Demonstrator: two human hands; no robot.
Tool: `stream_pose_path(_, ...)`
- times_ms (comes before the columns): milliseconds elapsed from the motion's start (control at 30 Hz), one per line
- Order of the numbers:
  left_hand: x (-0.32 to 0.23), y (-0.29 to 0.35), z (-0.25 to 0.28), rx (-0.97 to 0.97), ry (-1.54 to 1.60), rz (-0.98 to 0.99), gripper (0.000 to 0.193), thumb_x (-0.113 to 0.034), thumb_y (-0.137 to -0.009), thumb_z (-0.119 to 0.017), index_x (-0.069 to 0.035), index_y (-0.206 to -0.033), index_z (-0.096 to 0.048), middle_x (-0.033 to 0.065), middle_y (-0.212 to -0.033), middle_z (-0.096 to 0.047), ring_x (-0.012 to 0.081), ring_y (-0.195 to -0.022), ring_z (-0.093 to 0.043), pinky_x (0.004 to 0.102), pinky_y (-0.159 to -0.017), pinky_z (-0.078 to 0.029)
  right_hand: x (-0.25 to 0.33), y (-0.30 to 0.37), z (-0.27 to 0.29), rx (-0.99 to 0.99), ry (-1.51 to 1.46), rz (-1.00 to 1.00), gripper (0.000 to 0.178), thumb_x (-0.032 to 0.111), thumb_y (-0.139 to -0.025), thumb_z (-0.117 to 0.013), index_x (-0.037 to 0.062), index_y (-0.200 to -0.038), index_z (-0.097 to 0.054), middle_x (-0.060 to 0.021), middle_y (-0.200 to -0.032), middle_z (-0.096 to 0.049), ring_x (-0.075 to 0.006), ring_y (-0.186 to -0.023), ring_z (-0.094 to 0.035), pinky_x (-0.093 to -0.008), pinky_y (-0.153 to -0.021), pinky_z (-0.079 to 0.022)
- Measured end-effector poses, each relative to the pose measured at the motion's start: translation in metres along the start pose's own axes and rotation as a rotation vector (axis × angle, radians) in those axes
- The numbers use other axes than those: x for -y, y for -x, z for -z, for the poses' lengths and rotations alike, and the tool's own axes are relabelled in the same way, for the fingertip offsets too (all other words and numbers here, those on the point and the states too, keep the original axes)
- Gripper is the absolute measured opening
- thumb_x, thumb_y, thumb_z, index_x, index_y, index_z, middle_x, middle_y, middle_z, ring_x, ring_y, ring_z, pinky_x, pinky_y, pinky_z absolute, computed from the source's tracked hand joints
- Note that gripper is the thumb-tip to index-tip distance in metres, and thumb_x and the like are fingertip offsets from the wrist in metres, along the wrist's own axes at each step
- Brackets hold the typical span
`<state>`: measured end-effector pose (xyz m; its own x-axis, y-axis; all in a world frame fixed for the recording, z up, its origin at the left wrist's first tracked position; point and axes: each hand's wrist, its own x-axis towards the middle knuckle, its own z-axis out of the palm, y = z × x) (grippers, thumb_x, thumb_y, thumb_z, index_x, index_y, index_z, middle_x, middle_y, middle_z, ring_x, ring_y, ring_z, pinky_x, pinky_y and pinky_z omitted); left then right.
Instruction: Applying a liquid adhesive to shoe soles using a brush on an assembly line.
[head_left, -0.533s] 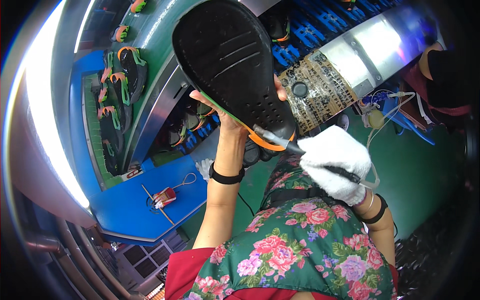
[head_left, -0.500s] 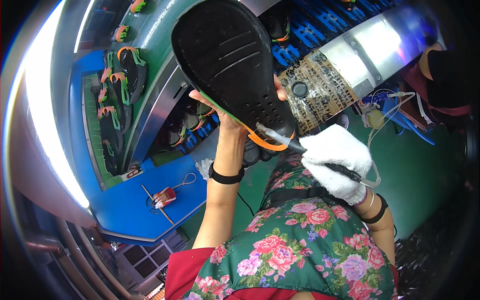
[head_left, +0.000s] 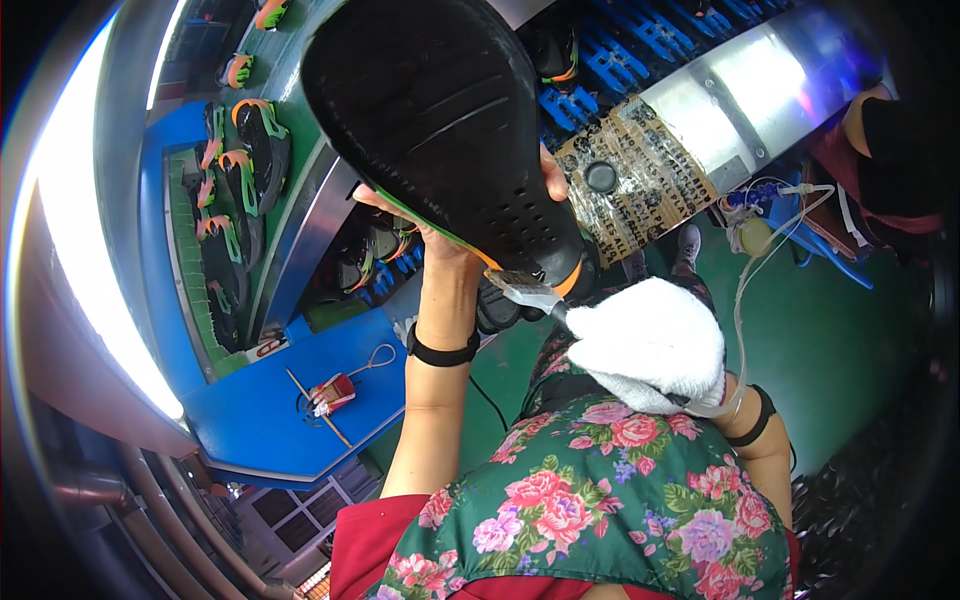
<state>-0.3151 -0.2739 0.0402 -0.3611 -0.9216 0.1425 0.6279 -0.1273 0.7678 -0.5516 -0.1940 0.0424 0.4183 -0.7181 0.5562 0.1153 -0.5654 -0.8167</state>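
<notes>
A shoe is held with its black underside facing me, small holes near the heel and orange and green along the edge. My bare left hand is closed around its sides from behind, most of the fingers hidden by the shoe. My right hand, in a white knit glove, is closed on a brush with a dark handle. The bristles lie against the orange rim at the heel end. From the handle's rear, a clear tube runs up to the right.
On the left, several black, orange and green shoes sit on a green-lined conveyor. A blue table bears a small red container. Ahead, a metal ledge carries taped cardboard. Another person's arm is at right.
The shoe has shifted slightly left and tilted. The brush has moved left and down from the heel's underside to its rim, and my gloved hand has turned with it.
</notes>
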Motion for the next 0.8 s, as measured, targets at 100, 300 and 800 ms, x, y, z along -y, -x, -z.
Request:
stream_pose_path(100, 0.002, 0.001, -0.008, -0.07, 0.019, 0.021, 0.11, -0.094, -0.069, -0.06, 0.006, -0.116, -0.06, 0.0214, -0.095, -0.067, 0.0288, -0.086, -0.067, 0.0363, -0.073, -0.058, 0.005, -0.006, 0.001, -0.015, 0.033, 0.053, 0.031, 0.006, -0.083, -0.078, 0.0155, -0.113, -0.078, -0.0073, -0.107, -0.078, -0.022, -0.093, -0.074, -0.0353, -0.078, -0.057)
stream_pose_path(300, 0.009, -0.001, -0.009, -0.12, 0.111, 0.018, 0.133, -0.108, -0.058, -0.037, 0.007, -0.121, -0.057, 0.02, -0.098, -0.064, 0.03, -0.087, -0.067, 0.0419, -0.077, -0.057, -0.002, -0.002, 0.012, -0.058, 0.123, -0.013, 0.032, 0.003, -0.077, -0.081, 0.0138, -0.107, -0.079, -0.0079, -0.102, -0.078, -0.0237, -0.087, -0.073, -0.0337, -0.074, -0.057)
stream_pose_path(800, 0.018, -0.007, 0.006, -0.046, 0.267, 0.142, 0.134, -0.104, -0.063, -0.035, 0.001, -0.147, -0.043, 0.0285, -0.116, -0.063, 0.0373, -0.096, -0.071, 0.0505, -0.081, -0.061, -0.017, -0.012, 0.021, -0.026, 0.09, -0.003, 0.022, -0.003, -0.072, -0.081, 0.0064, -0.091, -0.078, -0.0126, -0.095, -0.077, -0.0248, -0.077, -0.071, -0.035, -0.069, -0.055)
